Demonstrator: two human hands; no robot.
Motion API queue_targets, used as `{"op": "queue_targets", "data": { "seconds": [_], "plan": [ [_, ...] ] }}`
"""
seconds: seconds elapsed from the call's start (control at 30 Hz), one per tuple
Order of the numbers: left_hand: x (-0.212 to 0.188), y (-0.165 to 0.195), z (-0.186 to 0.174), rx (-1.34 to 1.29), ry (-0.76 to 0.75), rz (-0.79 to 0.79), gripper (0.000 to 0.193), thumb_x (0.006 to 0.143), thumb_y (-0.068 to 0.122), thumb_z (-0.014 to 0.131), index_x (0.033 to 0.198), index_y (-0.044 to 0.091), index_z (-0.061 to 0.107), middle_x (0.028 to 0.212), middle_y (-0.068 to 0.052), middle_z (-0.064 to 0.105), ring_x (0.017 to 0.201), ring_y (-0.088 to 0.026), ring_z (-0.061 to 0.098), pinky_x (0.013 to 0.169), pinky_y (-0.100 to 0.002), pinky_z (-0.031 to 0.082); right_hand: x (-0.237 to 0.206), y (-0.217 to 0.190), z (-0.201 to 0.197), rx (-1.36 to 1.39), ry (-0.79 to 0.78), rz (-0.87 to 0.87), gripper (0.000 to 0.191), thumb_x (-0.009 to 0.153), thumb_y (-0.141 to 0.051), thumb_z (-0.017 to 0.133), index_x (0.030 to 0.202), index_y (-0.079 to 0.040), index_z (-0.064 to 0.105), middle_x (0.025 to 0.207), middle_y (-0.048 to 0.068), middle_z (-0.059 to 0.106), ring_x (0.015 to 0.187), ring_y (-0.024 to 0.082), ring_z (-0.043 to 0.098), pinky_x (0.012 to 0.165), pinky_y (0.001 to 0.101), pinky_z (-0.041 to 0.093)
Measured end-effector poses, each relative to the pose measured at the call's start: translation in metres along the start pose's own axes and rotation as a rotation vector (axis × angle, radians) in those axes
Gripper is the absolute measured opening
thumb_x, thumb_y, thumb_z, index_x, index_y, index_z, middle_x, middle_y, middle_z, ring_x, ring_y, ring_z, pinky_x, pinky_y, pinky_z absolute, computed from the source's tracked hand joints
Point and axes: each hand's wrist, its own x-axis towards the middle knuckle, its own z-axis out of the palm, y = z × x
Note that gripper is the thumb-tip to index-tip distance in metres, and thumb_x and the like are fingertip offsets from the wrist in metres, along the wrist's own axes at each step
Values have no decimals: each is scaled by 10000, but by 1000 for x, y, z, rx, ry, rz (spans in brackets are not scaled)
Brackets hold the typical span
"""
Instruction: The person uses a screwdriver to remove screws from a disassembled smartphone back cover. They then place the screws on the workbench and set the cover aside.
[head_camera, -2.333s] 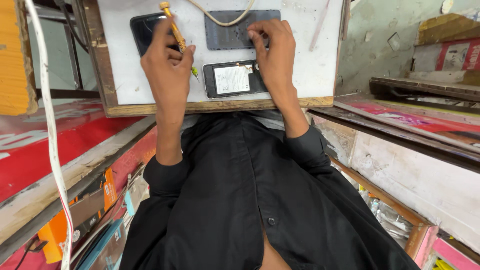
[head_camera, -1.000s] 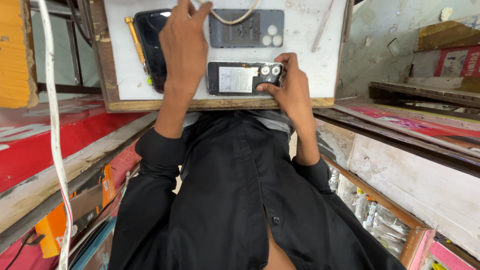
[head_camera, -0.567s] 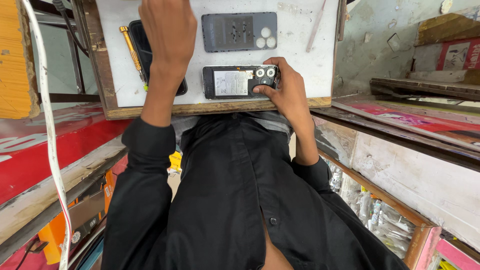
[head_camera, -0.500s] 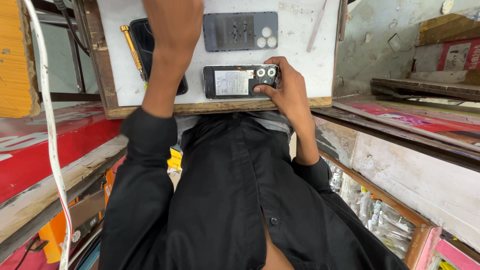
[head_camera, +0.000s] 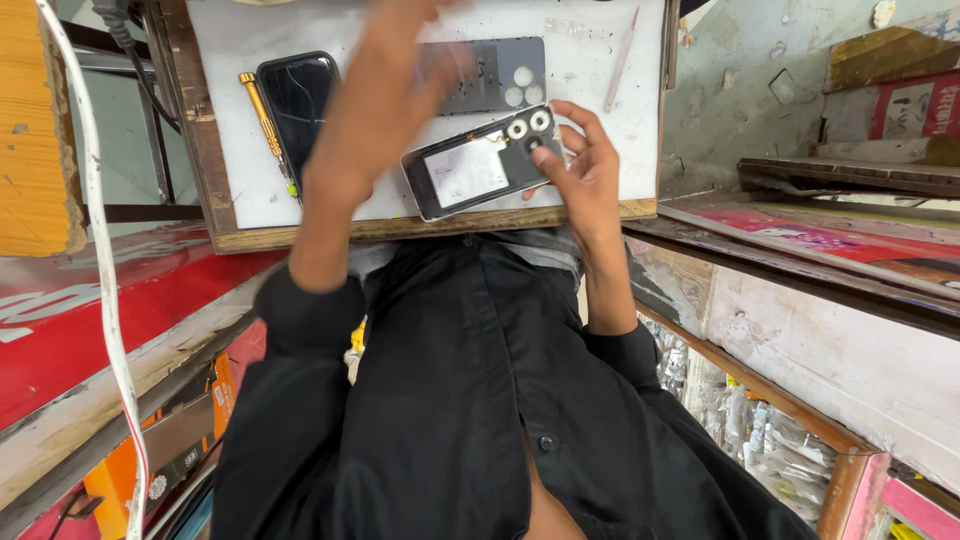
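- Tabletop (head_camera: 600, 150): white board with a wooden rim.
- Black phone (head_camera: 297, 95), face up, near the left edge; yellow screwdriver (head_camera: 262, 110) just beside it.
- Grey back cover (head_camera: 500, 75) toward the far edge, partly hidden by the left hand (head_camera: 400, 80).
- Thin stick (head_camera: 620, 60) near the far right corner.
- Opened phone (head_camera: 480, 165), tilted, at the near edge; right hand (head_camera: 585, 170) fingers closed on its camera end.
- Left hand raised, blurred; finger spread cannot be told.

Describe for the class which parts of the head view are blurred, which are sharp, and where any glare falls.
Head view: the left hand is smeared by motion blur; the right hand and the opened phone are sharp; soft glare sits on the black phone screen; lighting is even daylight, with faint shadows.
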Motion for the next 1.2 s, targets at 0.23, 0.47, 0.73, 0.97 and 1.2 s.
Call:
{"op": "queue_targets", "data": {
  "seconds": [0.23, 0.47, 0.73, 0.97, 1.2],
  "plan": [
    [-34, 59, 35, -131, -312, -491, 1047, 666, 412, 846, 1522, 1, 405, 1355, -224, 577, 1105, -420, 629, 917, -487, 509, 3, -13, 1, 200, -16, 1, 559, 1056, -148, 688, 1527, 72, 483, 1142, 158, 704, 837, 156, 677, 578, 267, 524],
    [-45, 62, 69, -377, 28, -306, 885, 854, 315, 867, 1522, -28, 399, 1380, -233, 576, 1255, -415, 627, 1057, -480, 509, 5, -3, 19, 189, -175, -193, 784, 1024, -491, 601, 1626, -85, 305, 1493, 188, 575, 1426, 275, 573, 1227, 450, 501],
    [-44, 1, 28, 468, 80, -333, 408, 839, -138, 625, 1193, 18, 753, 1261, -146, 638, 1051, -313, 614, 821, -421, 523, 4, 18, 1, 766, -19, 24, 581, 1081, -432, 457, 1593, -171, 380, 1196, 141, 590, 1003, 299, 623, 901, 526, 553],
    [-40, -30, -2, 562, 59, -153, 128, 842, -28, 743, 962, 17, 747, 1100, -119, 629, 1010, -306, 603, 795, -429, 507, -3, 21, -2, 791, -16, 73, 579, 1076, -424, 463, 1589, -172, 372, 1197, 146, 576, 977, 281, 608, 836, 463, 522],
    [-36, -43, -5, 239, 245, -108, 196, 945, -105, 702, 1126, -33, 679, 1007, -135, 646, 887, -331, 633, 727, -415, 515, 0, 23, 2, 785, -22, 83, 601, 1083, -444, 441, 1614, -174, 363, 1196, 143, 586, 974, 266, 607, 846, 452, 526]
  ]
}}
